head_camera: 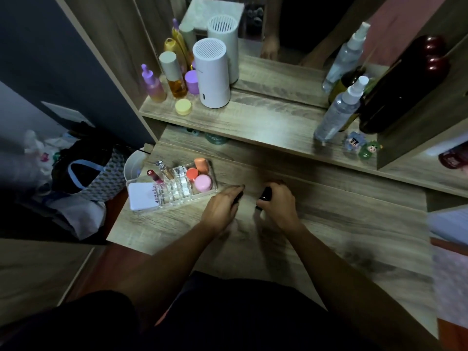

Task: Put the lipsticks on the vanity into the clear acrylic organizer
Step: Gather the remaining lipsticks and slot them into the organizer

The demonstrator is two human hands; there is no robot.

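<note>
The clear acrylic organizer sits at the left of the wooden vanity top. It holds a red-capped lip tube, a slim gold tube, orange and pink jars and a white card. My right hand is closed around a black lipstick in the middle of the vanity. My left hand lies just right of the organizer, fingers curled over a small dark lipstick that is mostly hidden.
A raised shelf behind carries a white cylinder device, purple and amber bottles, a yellow jar, spray bottles and a dark bottle. Small figurines stand at the right. A mirror is at the back, bags on the floor left.
</note>
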